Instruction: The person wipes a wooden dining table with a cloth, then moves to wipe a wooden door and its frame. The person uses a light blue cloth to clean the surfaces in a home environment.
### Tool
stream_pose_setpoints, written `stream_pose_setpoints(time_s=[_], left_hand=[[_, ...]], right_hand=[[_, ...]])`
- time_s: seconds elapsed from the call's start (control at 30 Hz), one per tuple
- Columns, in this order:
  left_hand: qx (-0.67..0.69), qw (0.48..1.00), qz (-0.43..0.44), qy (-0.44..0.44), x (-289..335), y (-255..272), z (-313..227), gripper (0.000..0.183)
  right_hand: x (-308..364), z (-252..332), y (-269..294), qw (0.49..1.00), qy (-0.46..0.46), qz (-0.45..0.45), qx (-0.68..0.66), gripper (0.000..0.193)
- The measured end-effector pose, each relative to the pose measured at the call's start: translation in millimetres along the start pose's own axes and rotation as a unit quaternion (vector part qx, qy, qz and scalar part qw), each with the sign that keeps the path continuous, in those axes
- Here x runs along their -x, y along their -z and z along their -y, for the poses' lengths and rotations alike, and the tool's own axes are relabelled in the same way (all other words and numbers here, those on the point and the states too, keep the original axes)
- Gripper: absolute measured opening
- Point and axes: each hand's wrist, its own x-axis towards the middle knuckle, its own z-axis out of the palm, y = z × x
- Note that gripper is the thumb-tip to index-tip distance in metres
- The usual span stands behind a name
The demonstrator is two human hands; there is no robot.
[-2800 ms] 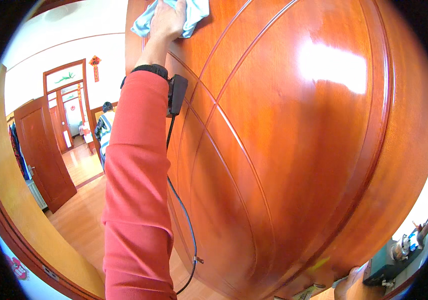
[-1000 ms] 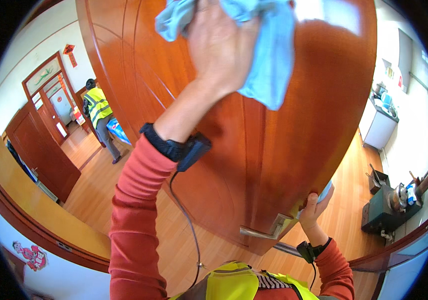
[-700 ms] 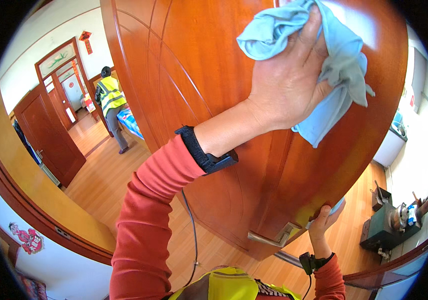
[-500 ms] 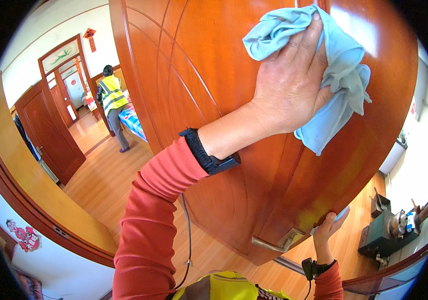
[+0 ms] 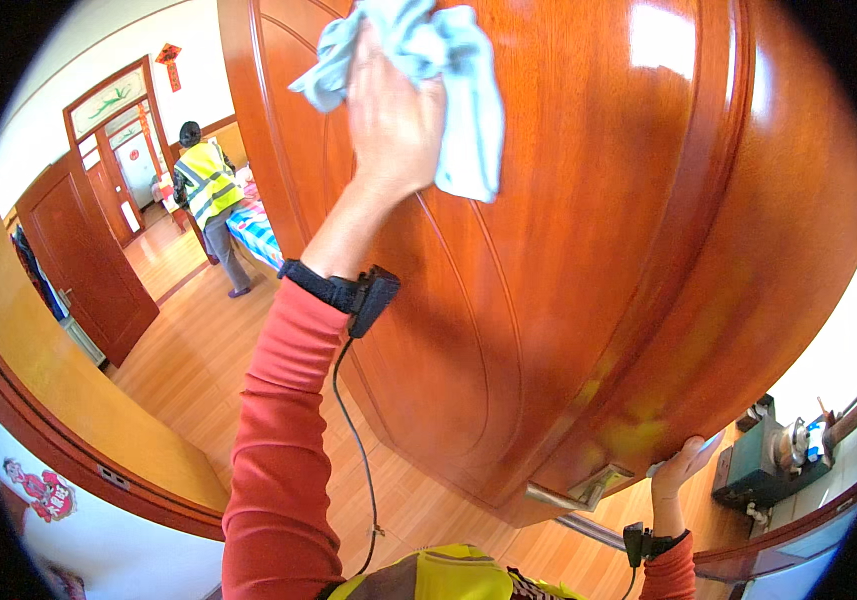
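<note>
A reddish-brown wooden door (image 5: 569,250) with carved curved lines fills the middle of the view. High on its face, my left hand (image 5: 394,125) presses a light blue cloth (image 5: 469,110); the cloth is bunched around the fingers and one end hangs down to the right. At the lower right my right hand (image 5: 679,475) grips the door's edge, close to the metal door handle (image 5: 574,492). A sliver of something pale blue shows by its fingers, too little to name. Both wrists wear black straps with small devices.
A person in a yellow reflective vest (image 5: 207,185) stands by a bed (image 5: 254,235) in the room to the left. Behind stands another brown door (image 5: 89,255). A dark green stove (image 5: 764,465) with a kettle is at the right. A cable (image 5: 364,450) hangs from my left wrist.
My left hand has swept the cloth leftward and a little up across the door. My right hand stays at the door's edge, shifted slightly right and down in the view.
</note>
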Motion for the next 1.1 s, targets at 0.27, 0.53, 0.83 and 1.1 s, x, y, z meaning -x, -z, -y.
stream_pose_setpoints(time_s=[0.27,0.53,0.83,1.1], left_hand=[[-0.007,0.997,-0.041,0.059,45.7,3.8,68.8,0.045],[0.003,0.978,-0.051,0.201,138.3,-3.4,81.2,0.036],[0.153,0.930,-0.078,0.326,185.3,-21.9,-8.1,0.039],[0.162,0.946,-0.023,0.280,166.8,-18.9,-182.7,0.052]], right_hand=[[1.5,1.2,1.1,1.000,-0.025,-0.001,-0.019,0.083],[6.7,-11.3,0.4,0.994,-0.044,-0.015,-0.096,0.081],[-7.1,3.3,3.4,0.998,-0.035,0.034,-0.046,0.061],[-42.4,32.1,47.1,0.962,-0.002,0.250,0.107,0.049]])
